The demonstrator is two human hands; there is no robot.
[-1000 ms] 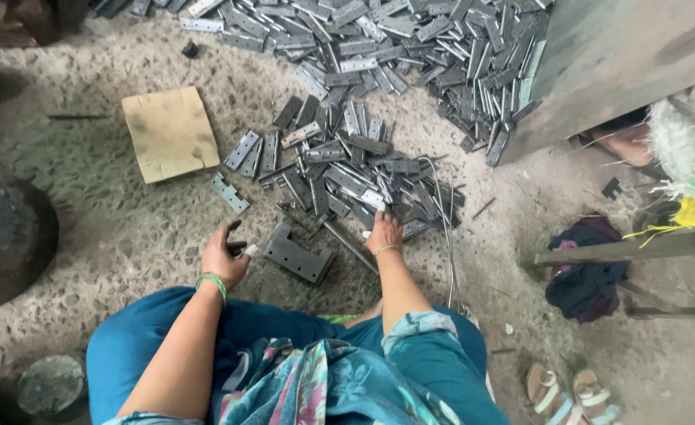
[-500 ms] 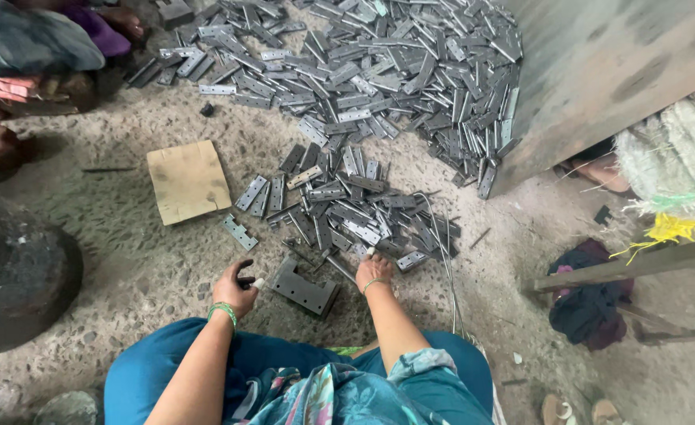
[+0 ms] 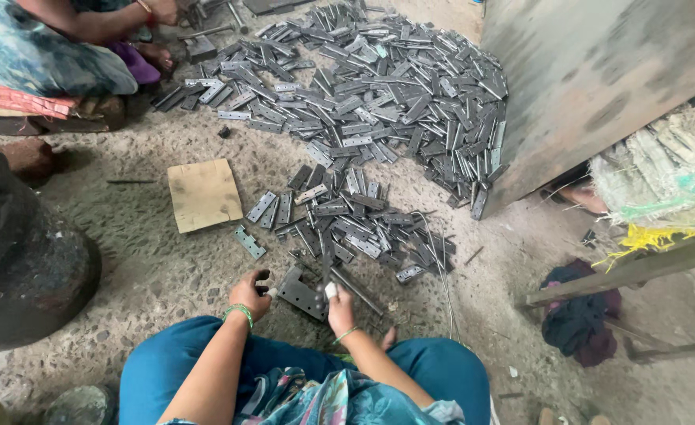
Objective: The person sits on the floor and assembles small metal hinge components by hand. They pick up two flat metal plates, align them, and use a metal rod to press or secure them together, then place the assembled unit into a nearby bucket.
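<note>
Dark flat perforated steel hinge plate (image 3: 303, 293): rigid, probably heavy, sharp-edged; left hand (image 3: 250, 294) and right hand (image 3: 338, 308) each curl in a part-closed grip on opposite edges.

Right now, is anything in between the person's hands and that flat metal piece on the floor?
Nothing visible is. The left hand is at one side of the dark hinge plate and the right hand is at the other, both right up against it. The small pile of hinges lies just beyond it.
</note>
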